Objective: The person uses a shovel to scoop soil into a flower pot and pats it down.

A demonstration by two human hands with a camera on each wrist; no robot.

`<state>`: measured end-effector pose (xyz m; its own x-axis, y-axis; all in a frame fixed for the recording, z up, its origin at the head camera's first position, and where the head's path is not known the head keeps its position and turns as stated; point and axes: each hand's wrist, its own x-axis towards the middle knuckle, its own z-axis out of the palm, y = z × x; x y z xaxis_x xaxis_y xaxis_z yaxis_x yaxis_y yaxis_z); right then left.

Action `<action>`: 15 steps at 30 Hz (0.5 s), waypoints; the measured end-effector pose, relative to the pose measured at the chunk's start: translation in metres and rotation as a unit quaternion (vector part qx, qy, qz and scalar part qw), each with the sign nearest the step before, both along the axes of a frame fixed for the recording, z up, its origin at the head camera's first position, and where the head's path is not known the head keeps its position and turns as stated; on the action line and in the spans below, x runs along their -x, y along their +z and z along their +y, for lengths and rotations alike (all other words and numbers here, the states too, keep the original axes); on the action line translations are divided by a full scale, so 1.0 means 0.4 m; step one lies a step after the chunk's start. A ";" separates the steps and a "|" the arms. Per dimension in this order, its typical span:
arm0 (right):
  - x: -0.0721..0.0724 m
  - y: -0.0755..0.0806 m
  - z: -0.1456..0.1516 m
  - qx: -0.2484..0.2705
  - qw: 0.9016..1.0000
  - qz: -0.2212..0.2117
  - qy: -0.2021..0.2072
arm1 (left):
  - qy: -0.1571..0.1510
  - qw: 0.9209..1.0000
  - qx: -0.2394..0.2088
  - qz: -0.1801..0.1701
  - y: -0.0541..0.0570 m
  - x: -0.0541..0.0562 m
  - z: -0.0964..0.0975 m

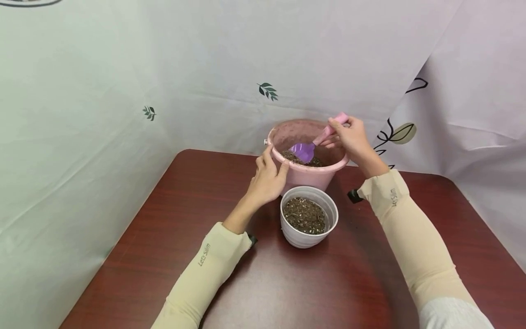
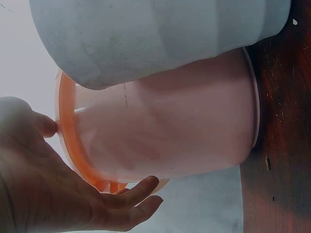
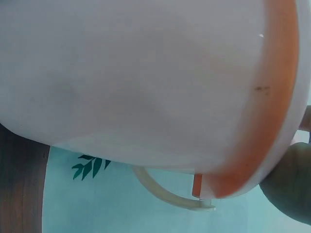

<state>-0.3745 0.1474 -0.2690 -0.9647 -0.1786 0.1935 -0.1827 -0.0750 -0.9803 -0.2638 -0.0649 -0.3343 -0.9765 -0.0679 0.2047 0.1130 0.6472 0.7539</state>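
Note:
My right hand [image 1: 354,138] grips the pink handle of a small garden trowel [image 1: 303,151], whose purple blade tilts down into a pink bucket [image 1: 309,172]. Dark soil lies in the bucket under the blade. At the bucket's left side my left hand [image 1: 268,180] holds the rim, thumb at the front and fingers along the side; the left wrist view shows this hand [image 2: 63,194] against the bucket [image 2: 180,121]. A white pot [image 1: 305,240] with soil in it stands just in front of the bucket. In the right wrist view the bucket [image 3: 146,87] hides the trowel.
Both containers stand on a reddish-brown table [image 1: 172,210]. Pale fabric with leaf prints [image 1: 197,55] hangs behind and at both sides. The bucket's curved carrying handle [image 3: 165,194] hangs on its far side. Small crumbs [image 2: 267,162] lie on the table near the pot.

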 end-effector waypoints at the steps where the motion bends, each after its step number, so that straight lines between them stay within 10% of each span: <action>1: -0.002 0.000 0.002 -0.003 1.000 0.001 0.003 | -0.001 1.000 0.000 -0.001 0.000 0.000 0.000; 15: -0.023 0.003 0.059 0.069 0.997 -0.033 0.006 | -0.002 1.000 -0.003 0.005 -0.003 0.000 0.004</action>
<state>-0.3655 0.1709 -0.2679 -0.9742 -0.1664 0.1527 -0.1161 -0.2110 -0.9706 -0.2638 -0.0632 -0.3355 -0.9745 -0.0648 0.2148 0.1242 0.6415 0.7570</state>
